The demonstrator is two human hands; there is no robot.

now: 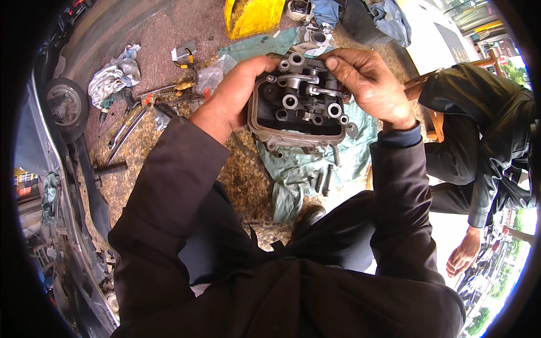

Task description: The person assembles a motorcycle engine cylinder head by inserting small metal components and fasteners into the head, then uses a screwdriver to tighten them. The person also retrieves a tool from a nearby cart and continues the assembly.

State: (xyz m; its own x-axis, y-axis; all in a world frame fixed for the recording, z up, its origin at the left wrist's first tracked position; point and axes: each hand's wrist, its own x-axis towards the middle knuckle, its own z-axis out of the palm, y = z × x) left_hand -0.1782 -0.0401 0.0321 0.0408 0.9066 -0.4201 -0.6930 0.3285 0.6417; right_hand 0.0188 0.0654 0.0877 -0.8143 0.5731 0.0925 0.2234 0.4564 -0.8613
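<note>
Between my hands I hold up a dark grey engine cylinder head point(297, 132), its open side with rocker arms and bolt sleeves facing me. My left hand point(234, 93) wraps round its left edge, the fingers passing out of sight behind it. At the upper right corner my right hand point(369, 81) grips the part, with the thumb on top and the fingertips hidden. Below the part a green cloth point(290, 183) lies spread on the ground, and a few dark bolts or pins point(324, 180) rest on it.
Several wrenches and other hand tools point(127, 135) lie left on the stained ground, beside a crumpled rag point(115, 73). A yellow container point(253, 17) stands at the far side. A scooter wheel point(66, 110) is at the left. At right sits another person in a dark jacket point(490, 112).
</note>
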